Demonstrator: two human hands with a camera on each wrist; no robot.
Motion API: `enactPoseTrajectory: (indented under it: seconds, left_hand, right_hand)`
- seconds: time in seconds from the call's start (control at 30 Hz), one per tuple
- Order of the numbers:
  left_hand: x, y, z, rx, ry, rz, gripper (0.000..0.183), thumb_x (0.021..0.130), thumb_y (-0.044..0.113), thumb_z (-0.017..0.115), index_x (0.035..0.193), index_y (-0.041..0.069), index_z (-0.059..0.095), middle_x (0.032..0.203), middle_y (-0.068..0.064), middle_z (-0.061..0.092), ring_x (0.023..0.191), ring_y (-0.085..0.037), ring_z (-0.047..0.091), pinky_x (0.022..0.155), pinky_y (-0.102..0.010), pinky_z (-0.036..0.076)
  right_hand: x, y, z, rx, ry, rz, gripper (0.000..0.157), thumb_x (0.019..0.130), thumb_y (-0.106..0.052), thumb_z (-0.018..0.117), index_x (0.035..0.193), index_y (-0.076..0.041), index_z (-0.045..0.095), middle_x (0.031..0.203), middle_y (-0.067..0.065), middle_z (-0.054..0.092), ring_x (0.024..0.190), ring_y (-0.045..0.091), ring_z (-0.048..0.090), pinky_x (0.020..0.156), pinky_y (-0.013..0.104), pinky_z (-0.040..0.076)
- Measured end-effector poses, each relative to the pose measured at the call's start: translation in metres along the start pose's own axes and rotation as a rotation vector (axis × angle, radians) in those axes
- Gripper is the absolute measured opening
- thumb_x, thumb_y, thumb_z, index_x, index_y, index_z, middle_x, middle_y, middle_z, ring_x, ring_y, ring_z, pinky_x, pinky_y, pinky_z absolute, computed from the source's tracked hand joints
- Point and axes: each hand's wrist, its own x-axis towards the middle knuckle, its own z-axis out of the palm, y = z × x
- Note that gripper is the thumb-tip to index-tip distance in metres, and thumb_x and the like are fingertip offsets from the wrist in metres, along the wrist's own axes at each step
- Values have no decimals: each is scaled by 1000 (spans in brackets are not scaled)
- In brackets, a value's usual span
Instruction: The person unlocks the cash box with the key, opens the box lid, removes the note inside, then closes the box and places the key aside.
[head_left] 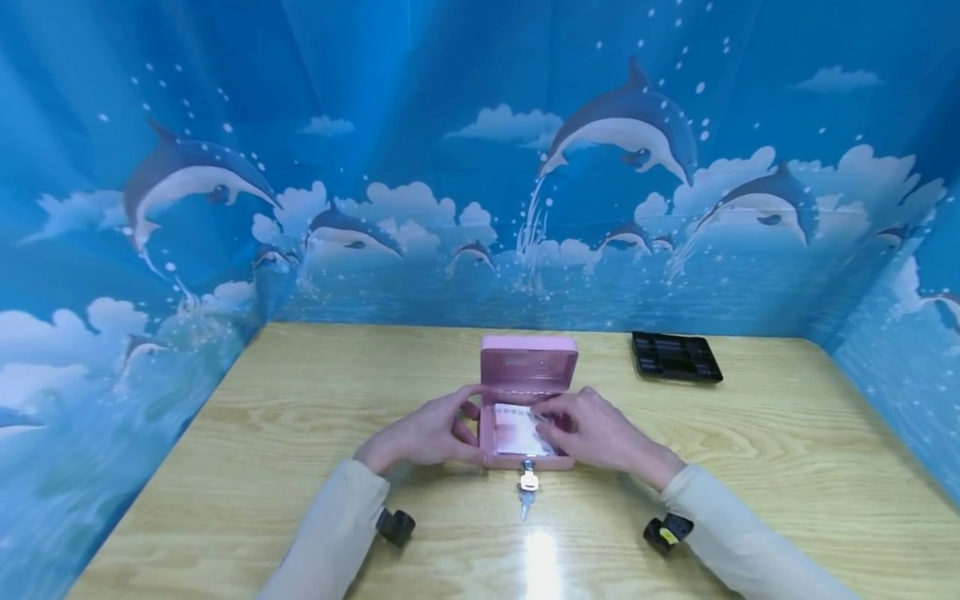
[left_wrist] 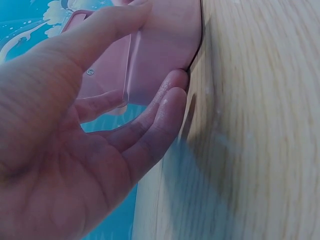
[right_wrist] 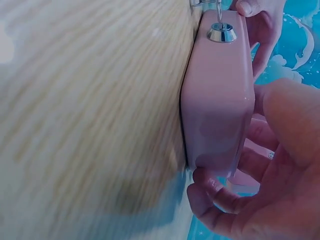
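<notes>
A pink metal cash box [head_left: 487,433] stands on the table with its lid [head_left: 528,367] raised at the back. Inside lies a white and pink printed paper [head_left: 516,433]. My left hand [head_left: 435,429] grips the box's left side, thumb at the front corner and fingers toward the back. My right hand [head_left: 588,425] reaches over the right rim, thumb and index finger at the paper's right part; I cannot tell if they pinch it. Its lower fingers [right_wrist: 215,187] rest by the box's outer side. A key [head_left: 528,481] sits in the front lock [right_wrist: 221,33], another hanging below.
A black compartment tray [head_left: 675,357] lies at the table's back right. The wooden table [head_left: 315,400] ends at a blue dolphin-print curtain [head_left: 420,167] at the back and sides. Each sleeve carries a dark wrist camera [head_left: 395,527].
</notes>
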Motion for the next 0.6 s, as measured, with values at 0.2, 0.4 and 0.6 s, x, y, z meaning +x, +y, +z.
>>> enactPoseTrajectory:
  seconds: [0.2,0.4,0.6]
  left_hand:
    - [0,0,0,-6,-4,19,98,81,19,88,160,20,31,139,-15,58,102,-17,70,95,-40,59]
    - [0,0,-1,12,-1,9,99,81,22,88,160,22,30,138,-13,58,102,-16,70,96,-40,58]
    - [0,1,-1,16,-3,-10,100,80,26,88,161,24,29,139,-11,58,102,-15,69,97,-39,58]
  right_hand:
    - [1,1,0,81,-27,58,29,95,-17,70,123,-10,73,77,-6,66,59,3,50,57,21,45]
    - [2,-1,1,-34,25,69,29,91,-19,76,119,-10,75,89,-3,70,69,4,52,63,22,46]
    - [5,-7,0,-114,4,107,35,85,-29,84,115,-12,76,80,-8,65,65,5,49,56,21,42]
